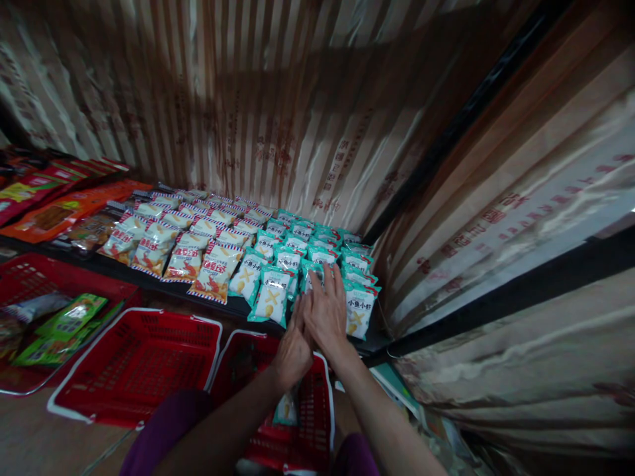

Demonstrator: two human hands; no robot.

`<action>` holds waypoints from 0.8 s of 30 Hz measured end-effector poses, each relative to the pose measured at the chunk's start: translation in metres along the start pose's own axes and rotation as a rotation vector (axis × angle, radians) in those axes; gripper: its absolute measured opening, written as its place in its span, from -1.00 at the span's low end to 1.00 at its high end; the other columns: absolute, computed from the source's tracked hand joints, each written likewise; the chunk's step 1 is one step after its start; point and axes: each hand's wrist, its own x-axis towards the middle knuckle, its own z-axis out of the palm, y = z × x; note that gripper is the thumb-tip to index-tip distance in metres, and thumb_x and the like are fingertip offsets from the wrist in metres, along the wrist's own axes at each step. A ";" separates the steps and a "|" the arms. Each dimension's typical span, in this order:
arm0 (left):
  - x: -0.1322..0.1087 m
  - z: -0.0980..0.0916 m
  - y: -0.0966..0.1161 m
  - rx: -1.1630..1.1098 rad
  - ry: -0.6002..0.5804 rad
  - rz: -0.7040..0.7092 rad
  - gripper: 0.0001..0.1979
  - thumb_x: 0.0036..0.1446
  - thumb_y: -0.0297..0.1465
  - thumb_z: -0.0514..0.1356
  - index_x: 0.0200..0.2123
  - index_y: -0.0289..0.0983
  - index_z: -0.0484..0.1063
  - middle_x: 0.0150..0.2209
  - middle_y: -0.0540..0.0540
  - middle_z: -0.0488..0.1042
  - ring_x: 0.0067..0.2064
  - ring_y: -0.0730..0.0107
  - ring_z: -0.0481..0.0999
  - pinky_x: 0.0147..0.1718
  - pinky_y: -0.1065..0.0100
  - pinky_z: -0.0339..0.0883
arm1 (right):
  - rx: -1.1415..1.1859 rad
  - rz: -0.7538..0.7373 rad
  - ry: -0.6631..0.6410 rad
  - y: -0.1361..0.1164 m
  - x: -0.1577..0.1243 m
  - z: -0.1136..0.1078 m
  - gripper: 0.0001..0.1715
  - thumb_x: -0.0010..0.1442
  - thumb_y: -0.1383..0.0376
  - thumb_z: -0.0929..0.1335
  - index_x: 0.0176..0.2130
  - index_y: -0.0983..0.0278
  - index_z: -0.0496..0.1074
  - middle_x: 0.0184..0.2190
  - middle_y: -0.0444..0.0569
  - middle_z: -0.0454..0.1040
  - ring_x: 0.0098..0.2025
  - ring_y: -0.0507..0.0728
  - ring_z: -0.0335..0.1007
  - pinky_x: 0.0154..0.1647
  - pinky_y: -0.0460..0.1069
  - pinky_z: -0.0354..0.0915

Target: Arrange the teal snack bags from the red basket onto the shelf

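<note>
Multiple teal packets (270,294) line the shelf (163,291); right hand (326,312) extends over them, grip wide; left hand (294,350) just beside, grip state indeterminable.

Person's bare forearms (380,403) angled forward, converging. Bare right hand (326,311): back upward, fingers extended, slightly parted. Bare left hand (294,354) tucked close against its left side, fingers partly hidden, grip unreadable. Purple-clothed legs (166,423) below.
</note>
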 end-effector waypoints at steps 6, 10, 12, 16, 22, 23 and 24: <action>-0.001 -0.004 0.002 0.053 -0.029 -0.091 -0.21 0.01 -0.72 -0.11 0.32 -0.42 -0.30 0.36 -0.32 -0.38 0.35 0.02 -0.43 0.24 -0.04 0.03 | -0.144 -0.092 -0.294 0.024 0.036 -0.001 -0.54 0.20 0.35 0.19 0.05 0.36 0.39 0.17 0.19 0.29 0.25 0.38 0.07 0.14 0.27 0.13; -0.001 -0.008 0.004 0.056 -0.053 -0.072 -0.25 0.01 -0.70 -0.10 0.31 -0.51 -0.25 0.35 -0.38 -0.39 0.34 0.01 -0.45 0.25 -0.06 -0.03 | -0.116 -0.098 -0.299 0.027 0.035 0.005 -0.49 0.18 0.37 0.19 0.10 0.42 0.33 0.23 0.22 0.19 0.29 0.39 -0.01 0.16 0.29 0.11; -0.001 -0.010 0.005 0.049 -0.061 -0.087 -0.27 0.02 -0.68 -0.09 0.29 -0.55 -0.20 0.35 -0.39 -0.40 0.34 0.00 -0.47 0.27 -0.05 -0.07 | -0.057 -0.109 -0.270 0.026 0.032 0.008 -0.45 0.16 0.38 0.20 0.13 0.42 0.29 0.26 0.21 0.14 0.32 0.36 -0.09 0.19 0.29 0.07; -0.004 -0.009 0.004 0.032 -0.061 -0.057 -0.27 0.03 -0.65 -0.08 0.29 -0.56 -0.24 0.35 -0.40 -0.46 0.33 -0.02 -0.53 0.27 -0.10 -0.10 | 0.045 -0.164 -0.223 0.024 0.024 0.010 -0.43 0.14 0.40 0.19 0.15 0.43 0.27 0.29 0.19 0.07 0.35 0.29 -0.18 0.27 0.26 -0.02; -0.010 -0.011 0.007 0.000 -0.052 -0.032 -0.25 0.08 -0.62 -0.09 0.32 -0.44 -0.35 0.35 -0.35 -0.51 0.34 -0.01 -0.54 0.26 -0.14 -0.14 | 0.170 -0.150 -0.071 0.020 0.002 -0.009 -0.48 0.22 0.36 0.14 0.15 0.31 0.25 0.30 0.09 0.06 0.35 0.22 -0.13 0.26 0.26 0.04; -0.011 -0.012 0.009 0.002 -0.051 -0.028 -0.25 0.09 -0.60 -0.08 0.32 -0.45 -0.35 0.35 -0.35 -0.50 0.34 -0.02 -0.53 0.27 -0.13 -0.15 | 0.191 -0.143 -0.037 0.019 -0.004 -0.014 -0.50 0.24 0.34 0.14 0.15 0.30 0.25 0.30 0.09 0.07 0.34 0.21 -0.09 0.25 0.26 0.05; -0.013 -0.013 0.010 0.005 -0.051 -0.022 -0.26 0.10 -0.59 -0.07 0.31 -0.46 -0.34 0.36 -0.37 -0.48 0.34 -0.02 -0.53 0.27 -0.11 -0.16 | 0.209 -0.135 -0.008 0.018 -0.010 -0.018 -0.52 0.25 0.32 0.14 0.14 0.28 0.26 0.29 0.09 0.09 0.33 0.21 -0.06 0.25 0.25 0.07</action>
